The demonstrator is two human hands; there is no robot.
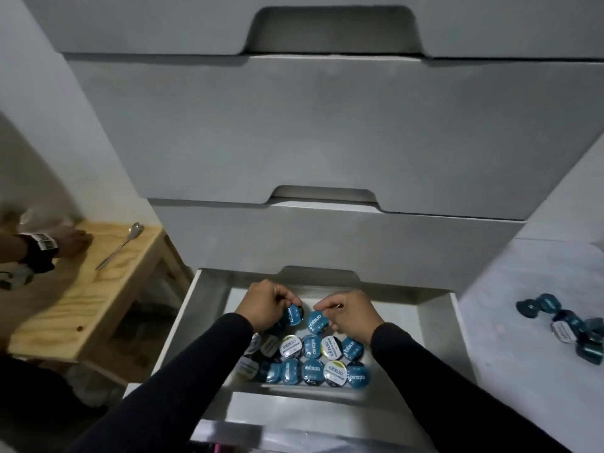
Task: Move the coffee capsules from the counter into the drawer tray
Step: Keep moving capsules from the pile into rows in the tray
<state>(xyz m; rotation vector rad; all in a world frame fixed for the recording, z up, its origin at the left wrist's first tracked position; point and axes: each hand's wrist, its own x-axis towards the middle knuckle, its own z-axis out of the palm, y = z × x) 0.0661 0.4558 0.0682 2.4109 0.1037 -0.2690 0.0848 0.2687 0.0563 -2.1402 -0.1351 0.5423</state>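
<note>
Two rows of capsules (310, 361) fill the tray (392, 308), each hand's fingers (287, 297) pinch another, several remain on the desk (523, 371).

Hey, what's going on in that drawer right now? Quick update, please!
Left hand has a grip on a blue capsule, right hand on another, both over the drawer tray. Two rows already in. Loose capsules still on counter. Nothing blocking.

I've got just the one feed, head-mounted, wide-angle, tipped forward and down into the open drawer (327, 291), close in. The tall cabinet front (327, 132) bows across the top; edges look blurred, so side detail is probably unreliable.
</note>
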